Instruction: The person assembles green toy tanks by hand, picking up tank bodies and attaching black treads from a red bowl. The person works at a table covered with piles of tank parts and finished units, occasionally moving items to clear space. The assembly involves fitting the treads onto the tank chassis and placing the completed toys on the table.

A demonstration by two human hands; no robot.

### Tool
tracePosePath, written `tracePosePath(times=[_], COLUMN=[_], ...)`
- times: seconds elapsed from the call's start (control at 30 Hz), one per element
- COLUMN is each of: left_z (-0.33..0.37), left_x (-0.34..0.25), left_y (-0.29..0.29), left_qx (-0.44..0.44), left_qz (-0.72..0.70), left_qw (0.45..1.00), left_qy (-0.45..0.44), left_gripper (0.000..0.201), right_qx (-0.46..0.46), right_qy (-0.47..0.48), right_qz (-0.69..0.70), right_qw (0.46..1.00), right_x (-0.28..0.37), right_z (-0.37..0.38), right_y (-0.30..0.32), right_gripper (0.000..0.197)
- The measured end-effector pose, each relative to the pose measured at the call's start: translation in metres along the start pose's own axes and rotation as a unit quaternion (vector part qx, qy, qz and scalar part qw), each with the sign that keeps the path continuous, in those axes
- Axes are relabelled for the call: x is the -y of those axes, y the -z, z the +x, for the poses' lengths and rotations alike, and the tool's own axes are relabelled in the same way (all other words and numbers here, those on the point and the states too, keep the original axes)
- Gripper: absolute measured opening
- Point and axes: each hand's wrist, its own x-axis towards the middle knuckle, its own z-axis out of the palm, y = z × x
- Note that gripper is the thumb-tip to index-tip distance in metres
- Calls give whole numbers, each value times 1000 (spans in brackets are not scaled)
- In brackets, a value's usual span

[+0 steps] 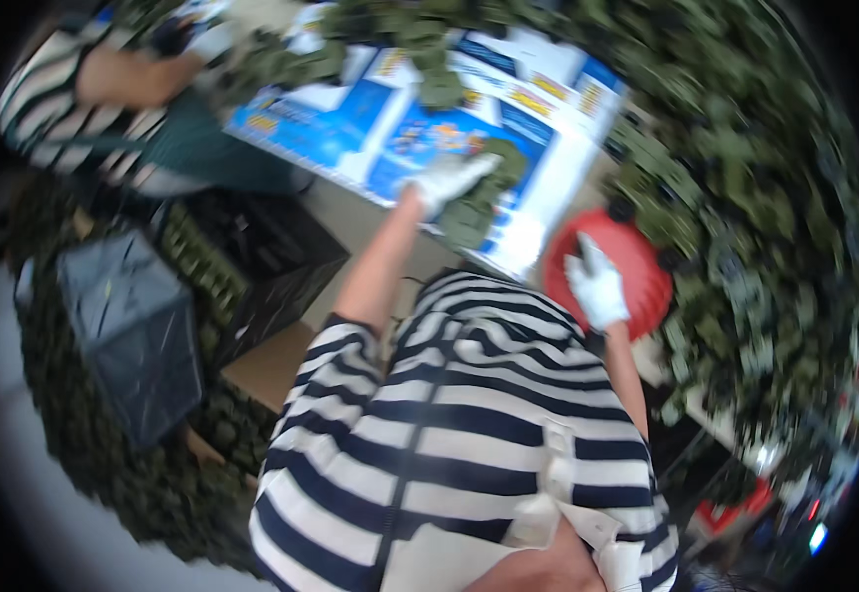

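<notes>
Reaching left hand (446, 179) grips green piece (477, 202).

White cloth gloves (597, 286); glossy cardboard box (548, 109)

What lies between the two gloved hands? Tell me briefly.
In the head view, a white corner of the printed sheet lies between the left hand and the right hand.

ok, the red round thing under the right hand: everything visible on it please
The red round thing looks like a smooth plastic disc or lid, plain and glossy, blurred by motion. It lies right of the flattened blue-and-white cardboard box, with green foliage around its far edge. The white-gloved right hand rests on its left part.
</notes>
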Motion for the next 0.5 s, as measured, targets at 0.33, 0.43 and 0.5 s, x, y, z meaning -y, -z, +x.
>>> tracePosePath(times=[0.33,0.43,0.5], left_z=[34,43,47], left_x=[-71,-73,-75], left_y=[-122,-121,-123], left_qx=[-34,-23,-20], left_qz=[-11,-30,-36], left_qw=[986,987,986], left_qy=[-162,-155,-162], left_gripper=[105,93,83], right_qx=[-131,-78,53], right_qy=[-157,-6,110], right_qz=[-267,-208,-302], right_qw=[942,975,945], right_x=[-72,-76,-70], right_z=[-28,-36,-47], right_y=[180,190,198], right_gripper=[33,53,82])
